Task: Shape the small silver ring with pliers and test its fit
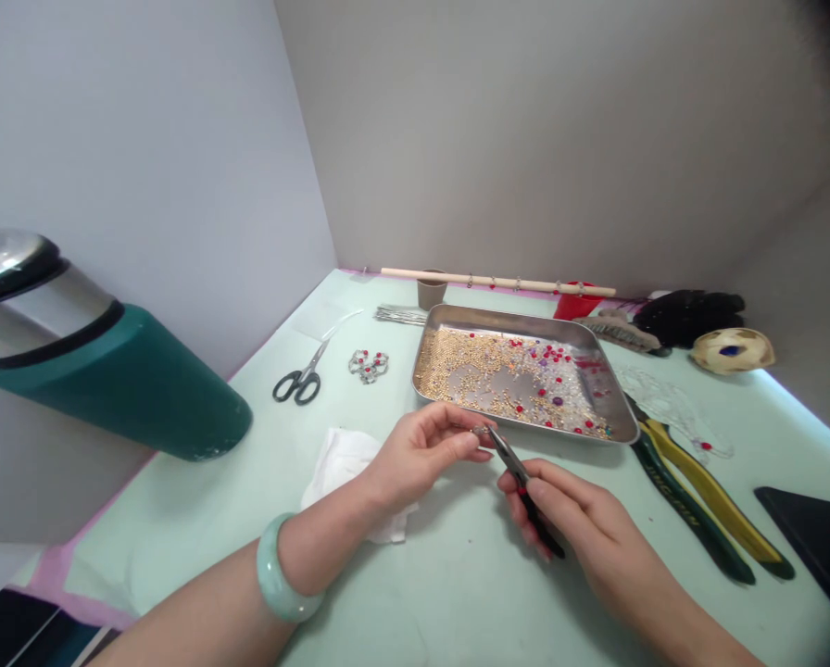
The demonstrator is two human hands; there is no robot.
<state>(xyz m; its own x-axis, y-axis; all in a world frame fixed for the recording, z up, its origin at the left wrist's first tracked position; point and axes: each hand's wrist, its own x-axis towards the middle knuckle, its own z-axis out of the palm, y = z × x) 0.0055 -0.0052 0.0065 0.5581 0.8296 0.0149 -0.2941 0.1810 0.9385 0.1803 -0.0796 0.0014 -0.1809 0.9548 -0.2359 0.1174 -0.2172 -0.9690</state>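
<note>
The left hand (421,454) pinches a tiny metal piece (481,431) between thumb and fingertips, its grip closed on it just in front of the steel tray (623,421). The right hand (574,514) is wrapped around small pliers (519,477), whose tips meet that piece; whether they clamp it is too small to tell. One beaded cluster (369,364) lies finished-looking on the table (457,574) beside the scissors (304,378). The tray holds many loose gold and red beads (498,371), so much material appears unused. Larger yellow-handled pliers (699,491) lie untouched to the right.
</note>
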